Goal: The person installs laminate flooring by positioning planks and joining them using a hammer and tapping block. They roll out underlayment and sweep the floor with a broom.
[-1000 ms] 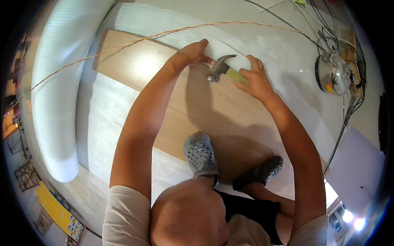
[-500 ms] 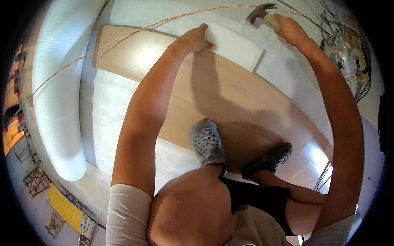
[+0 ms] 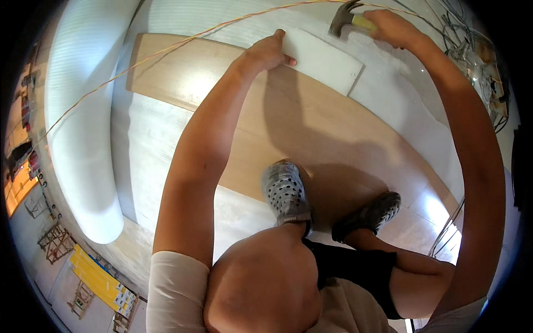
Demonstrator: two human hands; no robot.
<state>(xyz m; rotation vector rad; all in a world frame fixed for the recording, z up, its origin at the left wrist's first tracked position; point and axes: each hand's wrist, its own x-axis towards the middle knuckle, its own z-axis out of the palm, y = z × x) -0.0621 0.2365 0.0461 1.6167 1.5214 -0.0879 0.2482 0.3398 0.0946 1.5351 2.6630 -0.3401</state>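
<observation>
- Nearest me, on the near side of the white slab (image 3: 325,60), lie the planks (image 3: 316,122); I judge them stiff and rather smooth, best lifted by their edges. They look pale tan, with faint grain and thin seams.
- At the slab's left end, my left hand (image 3: 267,53) pinches across it, thumb toward the planks, fingers toward the far edge.
- The slab itself lies along the planks' far edge. I expect it to be stiff, fairly light and a little slippery; gripping it across the width looks surest, away from the bare right end. It is plain, oblong and smooth-faced, its material uncertain.
- Beyond the slab's right end, apart from it, my right hand (image 3: 391,29) wraps the hammer (image 3: 343,20). The head should feel heavy, so the handle is the place to hold. It has a dark curved claw and a yellow-green handle.
</observation>
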